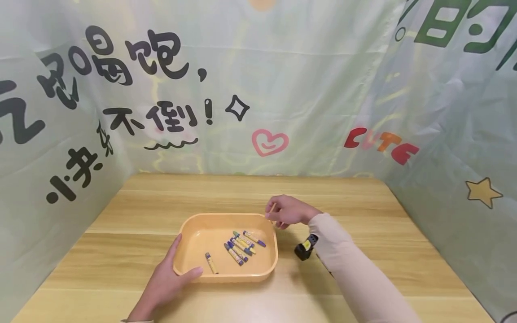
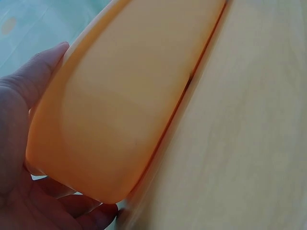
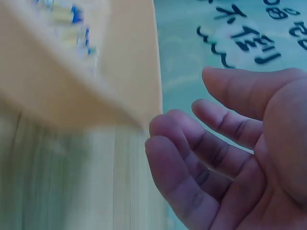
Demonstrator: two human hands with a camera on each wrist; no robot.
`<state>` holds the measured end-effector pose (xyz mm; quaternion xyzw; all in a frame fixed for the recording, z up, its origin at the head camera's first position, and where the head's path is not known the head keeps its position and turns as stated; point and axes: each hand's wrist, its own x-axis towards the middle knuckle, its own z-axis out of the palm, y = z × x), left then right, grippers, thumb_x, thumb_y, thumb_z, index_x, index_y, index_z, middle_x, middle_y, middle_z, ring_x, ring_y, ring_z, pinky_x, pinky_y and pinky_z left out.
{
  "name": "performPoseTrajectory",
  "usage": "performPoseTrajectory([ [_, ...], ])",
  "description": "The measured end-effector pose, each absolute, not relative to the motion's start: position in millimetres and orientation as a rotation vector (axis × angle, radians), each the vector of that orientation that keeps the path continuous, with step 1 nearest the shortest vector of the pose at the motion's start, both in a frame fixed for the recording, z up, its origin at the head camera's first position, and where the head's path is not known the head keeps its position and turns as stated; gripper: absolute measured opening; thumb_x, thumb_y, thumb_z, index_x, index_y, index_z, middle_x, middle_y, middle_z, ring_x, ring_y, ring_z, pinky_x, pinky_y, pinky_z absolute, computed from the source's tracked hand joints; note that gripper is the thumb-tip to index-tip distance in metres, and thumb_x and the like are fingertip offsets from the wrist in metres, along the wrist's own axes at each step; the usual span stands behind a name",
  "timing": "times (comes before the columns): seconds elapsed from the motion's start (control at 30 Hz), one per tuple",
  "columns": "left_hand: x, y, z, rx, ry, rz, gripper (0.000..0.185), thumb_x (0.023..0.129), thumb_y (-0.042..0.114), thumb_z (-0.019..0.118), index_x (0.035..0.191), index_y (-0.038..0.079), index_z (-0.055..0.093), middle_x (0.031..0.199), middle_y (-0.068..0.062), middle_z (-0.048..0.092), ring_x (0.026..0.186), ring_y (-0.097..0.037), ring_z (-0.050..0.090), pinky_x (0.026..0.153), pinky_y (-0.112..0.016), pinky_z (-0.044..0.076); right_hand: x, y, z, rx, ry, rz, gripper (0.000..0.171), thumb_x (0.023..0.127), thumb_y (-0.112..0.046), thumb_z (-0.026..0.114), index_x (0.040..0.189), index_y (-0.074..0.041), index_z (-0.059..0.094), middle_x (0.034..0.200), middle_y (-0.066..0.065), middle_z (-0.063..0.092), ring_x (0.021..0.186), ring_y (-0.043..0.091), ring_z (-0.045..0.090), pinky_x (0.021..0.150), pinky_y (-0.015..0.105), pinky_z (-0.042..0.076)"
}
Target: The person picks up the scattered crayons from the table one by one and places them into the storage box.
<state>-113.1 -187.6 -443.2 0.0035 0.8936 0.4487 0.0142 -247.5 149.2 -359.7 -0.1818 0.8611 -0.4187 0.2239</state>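
Note:
A shallow light-orange plastic tray (image 1: 226,278) stands on the wooden table. Inside it lie several crayons (image 1: 233,254) in pale yellow wrappers, most bunched right of the middle, and one lone crayon (image 1: 211,263) near the front wall. My left hand (image 1: 166,277) grips the tray's left end, thumb over the front rim and fingers round the side, as the left wrist view also shows. Just off the far right corner of the tray is my right hand (image 1: 291,211). Its fingers (image 3: 172,167) are loosely bent, with nothing between them and the thumb.
A small black camera (image 1: 304,249) sits at my right wrist, above the table (image 1: 343,197). Printed cloth walls (image 1: 307,89) with lettering, a pink heart and a star enclose the table at the back and both sides.

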Motion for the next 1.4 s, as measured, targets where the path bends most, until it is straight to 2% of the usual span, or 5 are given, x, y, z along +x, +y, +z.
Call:
performPoseTrajectory([
  [0.1, -113.1, -187.7, -443.9, 0.011, 2.782, 1.399, 0.111, 0.079, 0.045, 0.077, 0.157, 0.012, 0.006, 0.147, -0.032, 0.033, 0.125, -0.048, 0.045, 0.102, -0.062, 0.033, -245.9, 173.0, -363.1, -0.482, 2.411, -1.138, 0.012, 0.096, -0.012, 0.061, 0.102, -0.003, 0.056, 0.091, 0.021, 0.062, 0.073, 0.034, 0.064, 0.063, 0.04, 0.057],
  [0.27, -113.2, -187.6, -444.9, 0.01, 2.779, 1.416, 0.111, 0.078, 0.045, 0.078, 0.157, 0.012, 0.007, 0.145, -0.033, 0.036, 0.123, -0.046, 0.048, 0.101, -0.061, 0.035, -240.6, 208.6, -372.7, -0.454, 2.441, -1.108, 0.011, 0.096, -0.01, 0.059, 0.1, 0.0, 0.055, 0.085, 0.02, 0.06, 0.065, 0.022, 0.06, 0.06, 0.039, 0.057],
  [0.6, -114.8, -186.1, -444.5, -0.006, 2.769, 1.44, 0.11, 0.078, 0.044, 0.078, 0.157, 0.013, 0.008, 0.144, -0.033, 0.038, 0.12, -0.043, 0.051, 0.101, -0.059, 0.036, -222.0, 255.0, -394.6, -0.386, 2.402, -1.031, 0.014, 0.091, -0.007, 0.065, 0.089, -0.001, 0.052, 0.063, 0.005, 0.054, 0.05, 0.012, 0.047, 0.047, 0.024, 0.042],
  [1.0, -114.2, -184.9, -443.4, 0.003, 2.779, 1.44, 0.11, 0.078, 0.044, 0.078, 0.157, 0.011, 0.009, 0.145, -0.032, 0.038, 0.122, -0.044, 0.049, 0.102, -0.06, 0.035, -209.9, 259.5, -409.9, -0.354, 2.405, -0.941, 0.024, 0.082, -0.006, 0.077, 0.081, -0.004, 0.053, 0.06, 0.001, 0.055, 0.049, 0.01, 0.049, 0.045, 0.019, 0.04],
  [1.4, -114.8, -186.2, -445.8, 0.006, 2.773, 1.46, 0.109, 0.078, 0.043, 0.079, 0.157, 0.013, 0.01, 0.141, -0.031, 0.044, 0.119, -0.04, 0.053, 0.1, -0.059, 0.037, -217.8, 253.5, -409.2, -0.425, 2.462, -0.963, 0.01, 0.089, 0.003, 0.062, 0.079, -0.001, 0.061, 0.068, 0.004, 0.061, 0.055, 0.013, 0.054, 0.05, 0.025, 0.046],
])
